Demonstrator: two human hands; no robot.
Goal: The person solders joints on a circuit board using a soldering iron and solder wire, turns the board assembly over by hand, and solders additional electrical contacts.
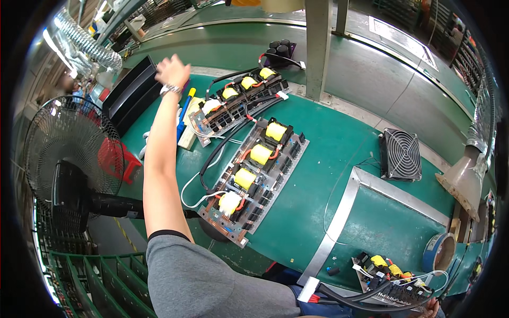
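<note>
Head view: the left hand (172,70), wristwatch on, stretches toward 11 o'clock with fingers loosely spread, holding nothing, just beside the black tray (130,93). At 5 o'clock the right hand (427,308) is barely visible under a circuit board (389,283); its grip cannot be told. 2 larger circuit boards with yellow coils (254,175) lie center on the green table (328,153).

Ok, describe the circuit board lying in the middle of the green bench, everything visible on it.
The circuit board is a long rectangular panel lying flat and diagonally on the green bench. Four coils wrapped in yellow tape sit in a row along it, with red leads and rows of black components beside them; bare copper shows at its near end. Black and white cables run from its left side. Neither hand touches it; the left hand reaches far beyond it.
</note>
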